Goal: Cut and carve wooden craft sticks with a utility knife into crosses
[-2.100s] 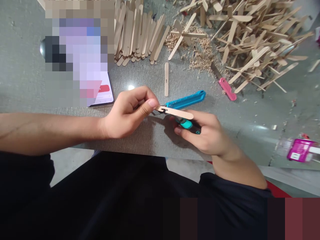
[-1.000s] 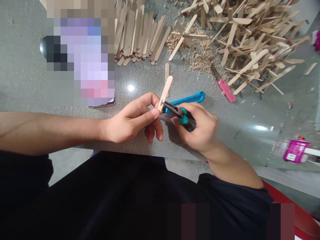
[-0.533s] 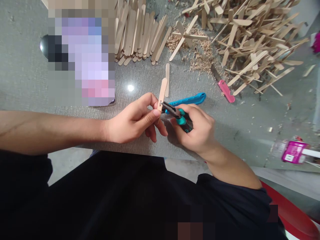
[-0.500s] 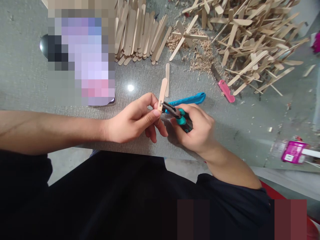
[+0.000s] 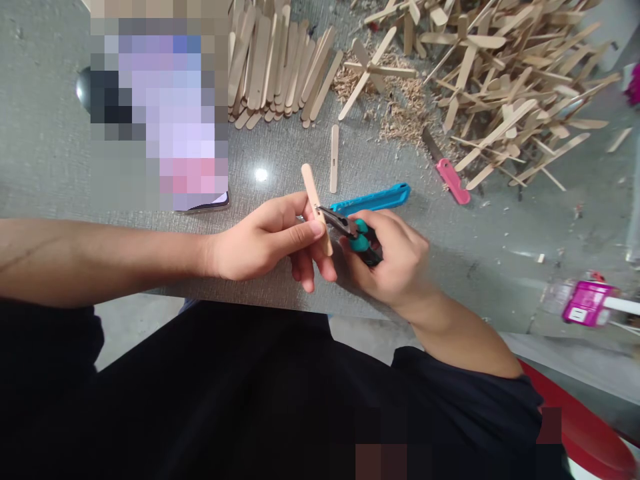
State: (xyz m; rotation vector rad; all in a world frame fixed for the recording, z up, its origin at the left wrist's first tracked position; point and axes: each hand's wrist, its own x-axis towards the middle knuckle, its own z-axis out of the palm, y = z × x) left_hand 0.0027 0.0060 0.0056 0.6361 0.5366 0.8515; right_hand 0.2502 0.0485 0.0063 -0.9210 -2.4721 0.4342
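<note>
My left hand (image 5: 273, 237) pinches a wooden craft stick (image 5: 311, 188) between thumb and fingers, the stick leaning with its top to the left. In my right hand (image 5: 395, 257) is a pair of pliers (image 5: 358, 235) with teal and black handles. The plier tips meet the stick near its middle, at a small dark mark; whether they grip anything there is too small to tell. Just behind the pliers lies a blue utility knife (image 5: 373, 198). Another craft stick (image 5: 334, 160) with a small hole lies flat beyond my hands.
Loose craft sticks (image 5: 260, 63) are heaped at the back. Crossed sticks (image 5: 500, 100) pile up at the back right, beside wood shavings (image 5: 400, 100) and a pink folding knife (image 5: 453, 180). A phone, partly blurred out, lies left. A purple item (image 5: 590, 303) sits far right.
The craft stick in my left hand has turned, its top swinging to the left and its lower end now showing below the thumb. The pliers have shifted slightly left with it.
</note>
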